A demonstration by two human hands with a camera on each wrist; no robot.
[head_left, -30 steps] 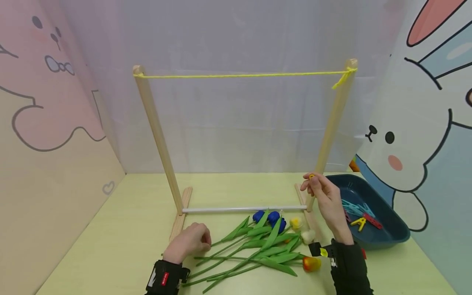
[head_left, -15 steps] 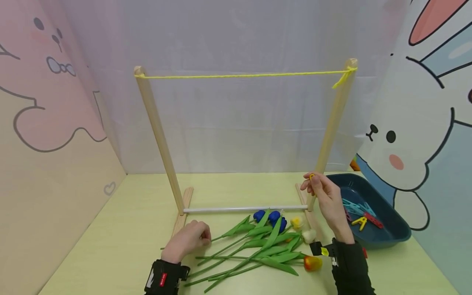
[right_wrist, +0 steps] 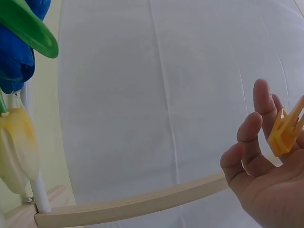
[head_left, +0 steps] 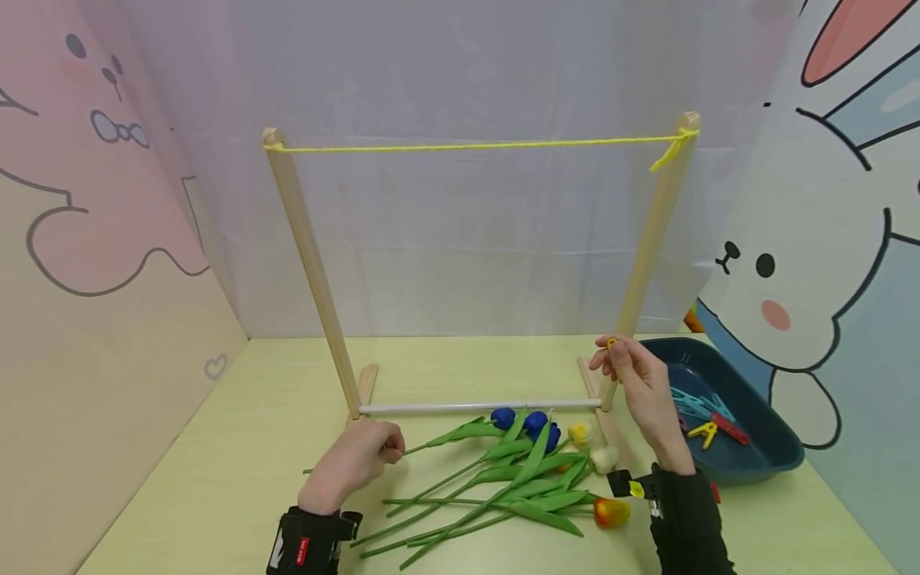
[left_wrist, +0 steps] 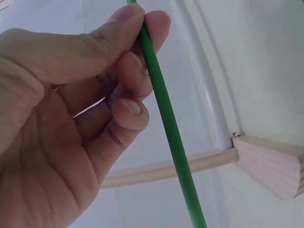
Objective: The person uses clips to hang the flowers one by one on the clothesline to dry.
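Note:
My left hand (head_left: pixel 354 461) pinches the green stem of a blue artificial tulip (head_left: pixel 460 434) between thumb and fingertips. The left wrist view shows that stem (left_wrist: pixel 166 111) passing beyond the fingers. Its blue bloom (head_left: pixel 502 418) lies at the far side of a pile of tulips (head_left: pixel 503 479) with blue, yellow, white and orange-red heads. In front of the right post, my raised right hand (head_left: pixel 644 399) holds a small yellow clothespin (right_wrist: pixel 284 135), mostly hidden by the fingers in the head view.
A wooden frame has a left post (head_left: pixel 309 263), a right post (head_left: pixel 657 231), a yellow string (head_left: pixel 460 146) across its top and a white bar (head_left: pixel 474 408) low down. The dark blue basin (head_left: pixel 779 459) at right contains several clothespins (head_left: pixel 707 423).
My left hand has shifted slightly left and away from me, drawing the blue tulip's stem along and apart from the pile. The right hand has hardly moved.

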